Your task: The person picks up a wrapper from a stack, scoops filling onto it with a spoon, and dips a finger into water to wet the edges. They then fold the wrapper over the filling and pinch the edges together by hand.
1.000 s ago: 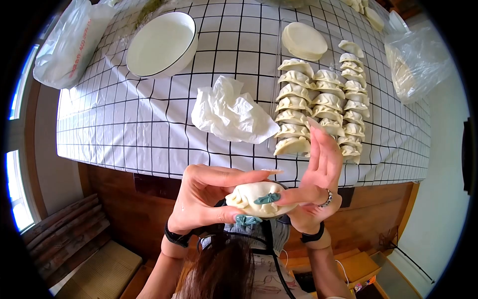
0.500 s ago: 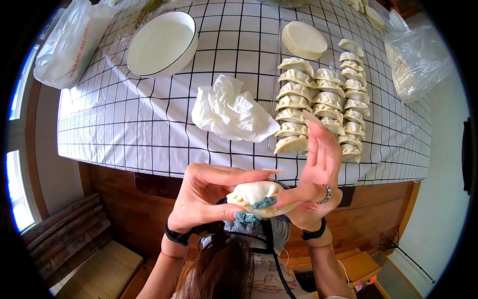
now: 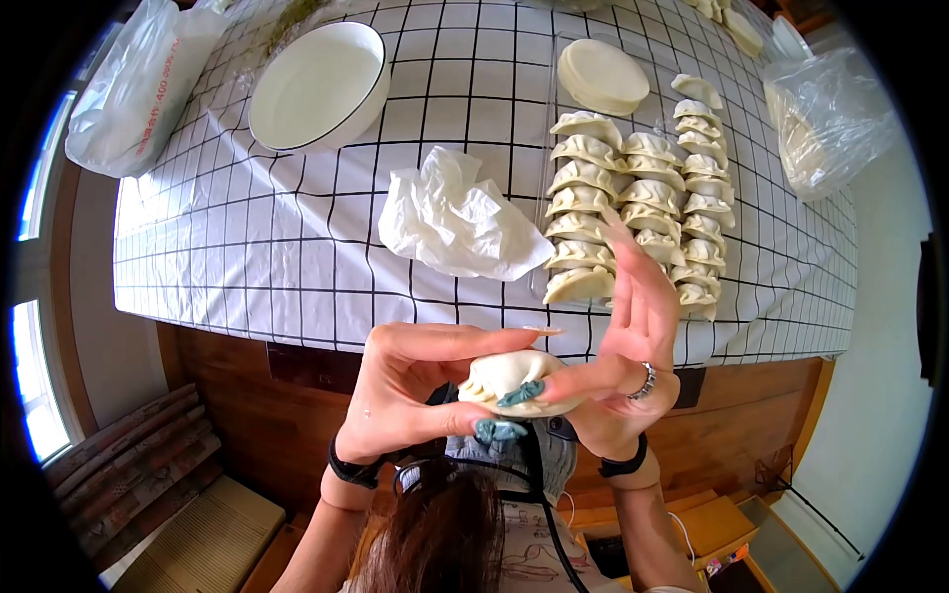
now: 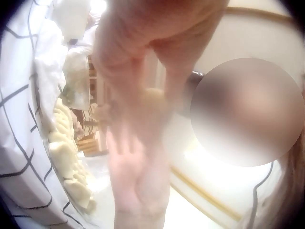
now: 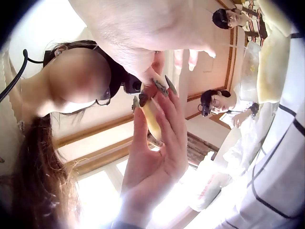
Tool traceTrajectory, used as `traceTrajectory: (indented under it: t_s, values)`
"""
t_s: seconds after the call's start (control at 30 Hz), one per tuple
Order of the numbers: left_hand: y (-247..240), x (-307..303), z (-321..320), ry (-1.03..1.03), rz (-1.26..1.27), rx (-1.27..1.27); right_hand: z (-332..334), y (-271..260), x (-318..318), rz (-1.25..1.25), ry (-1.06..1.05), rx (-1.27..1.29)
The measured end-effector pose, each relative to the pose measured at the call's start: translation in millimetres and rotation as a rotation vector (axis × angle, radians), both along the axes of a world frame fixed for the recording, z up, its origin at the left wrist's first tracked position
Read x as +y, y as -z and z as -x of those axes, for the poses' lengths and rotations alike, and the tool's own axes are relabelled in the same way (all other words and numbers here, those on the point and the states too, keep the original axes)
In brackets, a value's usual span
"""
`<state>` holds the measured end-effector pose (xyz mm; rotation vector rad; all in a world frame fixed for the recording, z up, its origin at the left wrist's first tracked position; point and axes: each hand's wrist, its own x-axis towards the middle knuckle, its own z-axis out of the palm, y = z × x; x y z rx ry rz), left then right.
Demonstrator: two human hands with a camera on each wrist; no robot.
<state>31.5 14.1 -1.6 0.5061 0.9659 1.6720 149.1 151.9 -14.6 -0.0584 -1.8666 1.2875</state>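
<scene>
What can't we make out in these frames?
Head: underside of the dumpling, behind fingers of the left hand and right hand.
Head: some dumpling rows, behind the right hand's fingers.
Left wrist: whole view out of focus; the dumpling is a pale smear.
Head: plastic bag contents, cloudy film, lens edge.

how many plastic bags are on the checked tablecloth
2: a translucent plastic bag with red print at the table's far left corner, a clear plastic bag at its right edge. The crumpled white sheet between may be paper.
</scene>
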Motion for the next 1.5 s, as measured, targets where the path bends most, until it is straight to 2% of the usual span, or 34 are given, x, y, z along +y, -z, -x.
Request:
traceTrajectory:
  t_s: [0.17, 0.27, 0.33, 0.43, 0.57, 0.73, 0.8, 0.87, 1.13, 1.23, 1.3, 1.43, 1.5]
  values:
    - [0.4, 0.3, -1.2, -0.084, -0.003, -0.046, -8.4, -3.5, -5.1, 0.130, 0.013, -0.078]
    - [-3.5, 4.1, -7.0, -0.210, 0.046, -0.002, -18.3, 10.7, -10.0, 0.065, 0.121, -0.003]
    - [-2.0, 3.9, -8.4, -0.215, 0.051, -0.005, -22.4, 17.6, -14.3, -0.123, 0.209, -0.047]
    - [-1.7, 6.2, -11.4, -0.227, 0.040, -0.004, -22.8, 17.1, -16.5, -0.154, 0.220, -0.043]
    - [-4.4, 5.2, -10.4, -0.178, 0.063, -0.024, -20.9, 16.0, -14.7, -0.222, 0.225, -0.028]
    - [-5.0, 3.1, -6.1, -0.150, 0.066, -0.034, -15.1, 13.2, -13.4, -0.148, 0.213, 0.008]
    - [1.3, -1.0, -1.3, 0.007, -0.030, -0.081, -12.7, 13.2, -9.7, -0.138, 0.189, 0.015]
    - [-0.9, 0.2, -1.9, 0.025, -0.018, -0.089, -9.6, 12.8, -6.4, -0.122, 0.138, 0.062]
    - [-4.3, 1.1, -0.2, 0.047, 0.037, -0.093, -7.2, 9.9, -8.9, -0.090, 0.164, 0.078]
    - [-2.5, 1.5, 1.5, 0.052, 0.035, -0.067, -6.5, 11.2, -7.5, -0.133, 0.200, 0.078]
    - [-0.1, 2.7, 4.0, 0.071, -0.069, 0.063, -6.7, 12.3, -5.9, -0.182, 0.213, 0.096]
    - [-6.2, 4.6, 0.3, 0.043, -0.010, 0.126, -7.4, 13.8, -4.2, -0.219, 0.238, 0.109]
    - [-5.6, 5.9, 2.1, 0.050, 0.014, 0.324, -7.7, 14.9, -4.1, -0.221, 0.232, 0.121]
